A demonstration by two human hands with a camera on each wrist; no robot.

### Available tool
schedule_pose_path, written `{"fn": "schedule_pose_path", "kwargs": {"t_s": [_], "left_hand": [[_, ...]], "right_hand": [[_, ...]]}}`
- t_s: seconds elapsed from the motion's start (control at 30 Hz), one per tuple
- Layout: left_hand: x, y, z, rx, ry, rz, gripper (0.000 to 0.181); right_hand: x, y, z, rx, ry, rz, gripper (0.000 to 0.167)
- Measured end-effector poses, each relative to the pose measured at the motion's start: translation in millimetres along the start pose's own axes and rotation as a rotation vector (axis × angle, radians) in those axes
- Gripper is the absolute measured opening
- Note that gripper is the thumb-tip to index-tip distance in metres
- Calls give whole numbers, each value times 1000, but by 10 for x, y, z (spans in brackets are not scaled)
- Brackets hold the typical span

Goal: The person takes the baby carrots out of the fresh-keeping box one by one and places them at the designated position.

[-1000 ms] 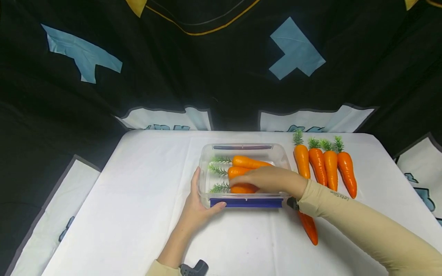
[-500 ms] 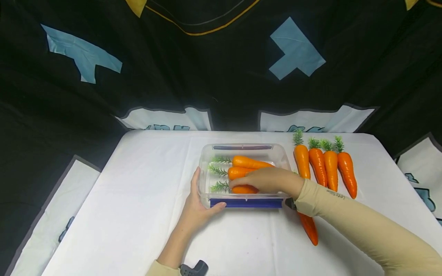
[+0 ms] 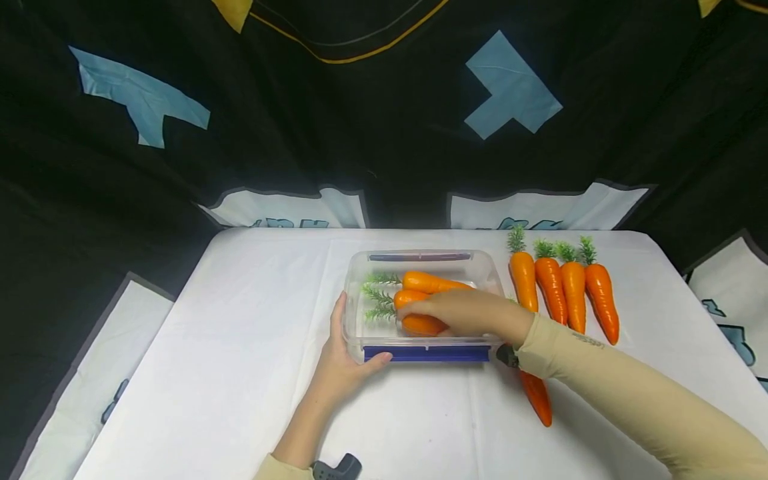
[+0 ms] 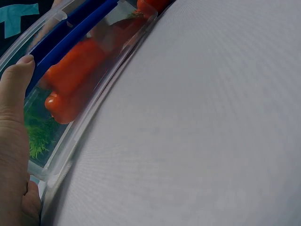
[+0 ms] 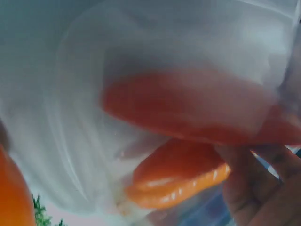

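A clear plastic container [image 3: 420,341] with blue latches lies on the white table, carrots inside it, leaves pointing left. My left hand [image 3: 339,363] braces its near left corner, fingers straight along the side wall and thumb on the blue front latch [image 4: 70,40]. Reaching in from the right, my right hand [image 3: 459,312] pinches the nearest carrot [image 3: 420,325]. Beyond it are a middle carrot [image 3: 410,297] and a far carrot [image 3: 432,281]. The right hand covers the carrots' narrow ends. In the right wrist view, fingers [image 5: 256,188] show beside blurred orange carrots [image 5: 178,183].
Several more carrots [image 3: 574,297] lie side by side right of the container, leaves away from me. Another carrot [image 3: 536,399] lies partly under my right forearm. A dark patterned cloth [image 3: 384,133] hangs behind the white table [image 3: 258,320].
The nearest carrot in the container has shifted slightly away from me, its leaves now close to the middle carrot's. My right hand stays on it; the left hand has not moved.
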State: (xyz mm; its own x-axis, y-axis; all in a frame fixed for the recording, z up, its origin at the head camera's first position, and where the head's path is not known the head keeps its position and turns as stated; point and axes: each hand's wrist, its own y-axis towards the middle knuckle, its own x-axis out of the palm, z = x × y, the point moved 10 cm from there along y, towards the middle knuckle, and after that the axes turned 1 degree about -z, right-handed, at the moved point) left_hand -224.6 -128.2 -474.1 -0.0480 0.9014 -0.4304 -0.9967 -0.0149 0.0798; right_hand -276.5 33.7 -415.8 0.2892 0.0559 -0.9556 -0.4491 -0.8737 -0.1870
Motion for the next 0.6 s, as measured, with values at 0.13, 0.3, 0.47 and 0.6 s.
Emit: {"fn": "schedule_pose_path", "kwargs": {"t_s": [0.13,0.3,0.47,0.6], "left_hand": [[2,0,1,-4,8,2,126],[1,2,4,-3,9,2,126],[-2,-1,2,-8,13,1,125],[-4,4,7,-2,17,5,125]], "right_hand": [[-197,-61,26,-1,63,142,62],[-446,-172,91,64,109,280,60],[-760,-392,118,143,140,441,64],[-1014,-669,102,173,163,586,66]]}}
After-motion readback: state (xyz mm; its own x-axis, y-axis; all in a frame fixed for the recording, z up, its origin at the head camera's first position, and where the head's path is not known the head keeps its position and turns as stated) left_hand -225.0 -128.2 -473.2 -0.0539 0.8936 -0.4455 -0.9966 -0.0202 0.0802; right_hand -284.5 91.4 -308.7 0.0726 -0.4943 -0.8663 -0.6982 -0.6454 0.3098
